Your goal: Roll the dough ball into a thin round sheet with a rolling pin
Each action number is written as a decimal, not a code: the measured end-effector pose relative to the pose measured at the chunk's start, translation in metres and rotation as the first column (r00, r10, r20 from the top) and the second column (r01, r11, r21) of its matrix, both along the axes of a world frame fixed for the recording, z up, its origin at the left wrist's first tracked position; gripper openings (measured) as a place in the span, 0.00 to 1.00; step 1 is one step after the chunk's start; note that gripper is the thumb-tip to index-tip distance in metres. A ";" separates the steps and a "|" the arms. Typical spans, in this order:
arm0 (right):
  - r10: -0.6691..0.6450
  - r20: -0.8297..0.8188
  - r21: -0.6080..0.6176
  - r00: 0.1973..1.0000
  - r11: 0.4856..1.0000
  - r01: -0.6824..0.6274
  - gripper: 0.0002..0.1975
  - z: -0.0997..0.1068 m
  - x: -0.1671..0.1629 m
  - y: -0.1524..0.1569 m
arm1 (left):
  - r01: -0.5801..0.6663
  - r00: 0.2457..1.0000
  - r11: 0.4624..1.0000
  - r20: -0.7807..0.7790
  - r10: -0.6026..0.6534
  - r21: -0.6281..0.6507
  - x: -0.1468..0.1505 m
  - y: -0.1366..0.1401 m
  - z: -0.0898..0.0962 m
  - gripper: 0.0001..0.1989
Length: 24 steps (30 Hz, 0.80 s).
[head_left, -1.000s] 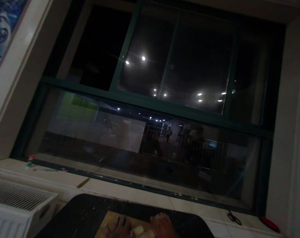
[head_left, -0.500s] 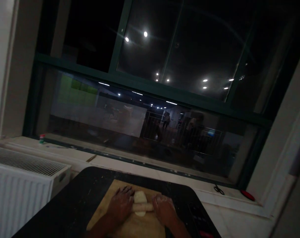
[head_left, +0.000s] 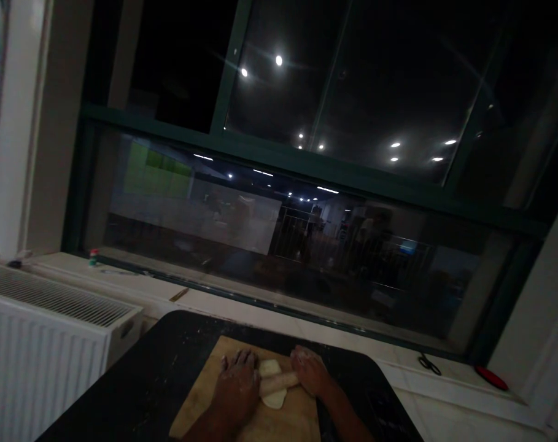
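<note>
A pale rolling pin (head_left: 279,383) lies slantwise across a flattened piece of dough (head_left: 275,400), its right end farther from me. The dough shows on both the far and near sides of the pin. My left hand (head_left: 236,385) covers the pin's left end, palm down, with its floury fingers reaching forward. Round the right end, my right hand (head_left: 309,371) has its fingers curled over the pin. Both ends of the pin are hidden under the hands. Beneath everything is a wooden board (head_left: 198,399).
The board sits on a black tabletop (head_left: 154,368) dusted with white specks. A white radiator (head_left: 43,344) stands at the left. On the windowsill are a small red-capped bottle (head_left: 93,257), black scissors (head_left: 428,364) and a red-and-black object (head_left: 491,377). A dark window (head_left: 279,153) rises behind.
The pin has turned from nearly level to slanted. My right hand has moved away from me and my left slightly closer. The whole view has shifted a little.
</note>
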State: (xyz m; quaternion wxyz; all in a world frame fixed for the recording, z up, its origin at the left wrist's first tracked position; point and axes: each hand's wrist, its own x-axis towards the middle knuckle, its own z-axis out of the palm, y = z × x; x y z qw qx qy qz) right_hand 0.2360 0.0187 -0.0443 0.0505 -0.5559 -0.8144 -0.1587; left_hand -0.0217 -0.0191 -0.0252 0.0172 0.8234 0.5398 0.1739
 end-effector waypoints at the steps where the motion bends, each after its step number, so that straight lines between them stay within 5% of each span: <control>1: -0.003 -0.002 0.013 1.000 1.000 0.003 0.19 -0.008 0.004 -0.003 | 0.002 1.000 1.000 0.005 -0.002 -0.011 0.001 -0.002 0.001 0.23; 6: -0.028 -0.012 0.070 1.000 0.997 0.028 0.22 -0.029 0.016 -0.026 | 0.048 0.999 0.998 0.004 -0.048 0.045 0.002 -0.008 0.001 0.24; 11: -0.042 -0.091 0.194 0.995 0.979 0.059 0.20 -0.034 0.013 -0.050 | 0.103 0.993 0.992 -0.070 -0.098 0.071 0.000 -0.014 -0.004 0.23; 14: -0.141 -0.121 0.168 0.983 0.973 0.160 0.20 -0.032 0.002 -0.067 | 0.129 0.991 0.988 -0.057 -0.124 0.089 -0.001 -0.017 -0.005 0.22; 20: -0.289 -0.150 0.015 0.945 0.955 0.295 0.21 0.006 -0.031 -0.102 | 0.111 0.991 0.980 0.058 -0.122 0.168 -0.006 -0.020 -0.011 0.23; 24: -0.331 -0.164 -0.032 0.929 0.943 0.330 0.23 0.041 -0.043 -0.097 | 0.129 0.990 0.977 0.024 -0.135 0.172 -0.007 -0.019 -0.002 0.22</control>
